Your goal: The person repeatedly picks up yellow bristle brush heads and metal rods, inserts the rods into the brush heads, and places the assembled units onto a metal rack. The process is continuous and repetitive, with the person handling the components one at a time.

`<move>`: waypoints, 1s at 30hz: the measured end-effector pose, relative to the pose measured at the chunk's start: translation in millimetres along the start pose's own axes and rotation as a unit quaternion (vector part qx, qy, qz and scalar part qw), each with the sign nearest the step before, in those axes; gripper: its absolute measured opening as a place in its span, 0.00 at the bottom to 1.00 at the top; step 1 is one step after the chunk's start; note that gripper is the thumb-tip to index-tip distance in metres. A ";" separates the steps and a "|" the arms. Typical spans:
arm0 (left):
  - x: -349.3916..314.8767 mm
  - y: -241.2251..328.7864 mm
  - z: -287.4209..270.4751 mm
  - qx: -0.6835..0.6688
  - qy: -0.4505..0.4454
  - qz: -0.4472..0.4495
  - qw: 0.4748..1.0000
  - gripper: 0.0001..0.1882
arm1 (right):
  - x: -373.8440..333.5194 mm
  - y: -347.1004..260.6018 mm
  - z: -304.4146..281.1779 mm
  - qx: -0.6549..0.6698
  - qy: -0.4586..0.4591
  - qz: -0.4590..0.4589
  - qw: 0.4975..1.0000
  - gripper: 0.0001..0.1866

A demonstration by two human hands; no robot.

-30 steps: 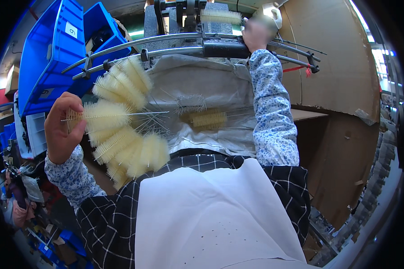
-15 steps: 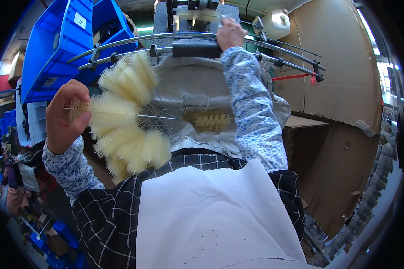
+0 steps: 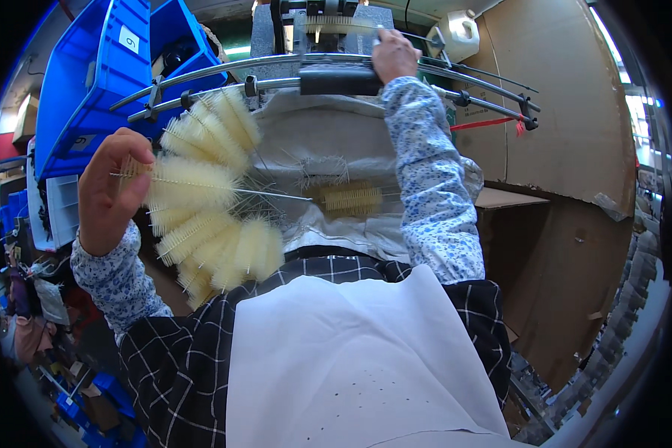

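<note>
My left hand (image 3: 118,190) is closed on the tip end of a cream bristle brush (image 3: 194,184), thumb and fingers pinching its narrow bristles. The brush's bare wire stem points right, over a pale cloth-like cover (image 3: 328,127). Above and below it, more cream brushes (image 3: 209,127) lie fanned out in a pile. My right hand (image 3: 394,57) is at the machine, fingers curled beside the right end of a black sleeve (image 3: 339,78) on metal rails (image 3: 269,69). What those fingers grip is hidden. Just behind the sleeve, another bristle brush (image 3: 328,27) lies across the machine.
Blue bins (image 3: 89,82) stand at the left behind the rails. A narrower, darker bristle brush (image 3: 352,198) rests on the cover. Large cardboard (image 3: 560,112) walls the right side. A white plastic jug (image 3: 459,36) sits behind the rails; a red ribbon (image 3: 493,123) hangs from their right end.
My right hand and the black sleeve have shifted a little to the right along the rails. The left hand keeps its pinch on the brush, whose stem has edged slightly right.
</note>
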State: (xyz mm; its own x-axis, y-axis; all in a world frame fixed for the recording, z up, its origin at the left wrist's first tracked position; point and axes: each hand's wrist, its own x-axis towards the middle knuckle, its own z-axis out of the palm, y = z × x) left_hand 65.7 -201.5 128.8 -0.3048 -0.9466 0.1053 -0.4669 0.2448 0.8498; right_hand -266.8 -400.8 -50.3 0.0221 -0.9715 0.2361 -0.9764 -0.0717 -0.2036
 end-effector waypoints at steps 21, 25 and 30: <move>26.8 -5.0 21.3 -0.117 -0.094 0.011 0.989 0.10 | -41.4 123.9 -131.5 0.327 -0.330 -0.005 0.886 0.18; 53.6 -1.8 69.5 -0.150 -0.122 0.070 0.979 0.14 | -74.9 53.0 -127.3 0.364 -0.420 -0.169 0.814 0.20; 58.5 -14.6 97.9 -0.039 -0.120 0.114 0.985 0.20 | -121.5 -47.9 -109.8 0.611 -0.556 -0.022 0.563 0.20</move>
State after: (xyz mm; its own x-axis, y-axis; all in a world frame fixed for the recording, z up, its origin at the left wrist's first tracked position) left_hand -26.6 -239.8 72.0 -0.5869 -0.7892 0.1811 -0.3002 0.4198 0.8565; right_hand -246.3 -254.6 35.1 0.8248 -0.4552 -0.3354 -0.1068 0.4570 -0.8830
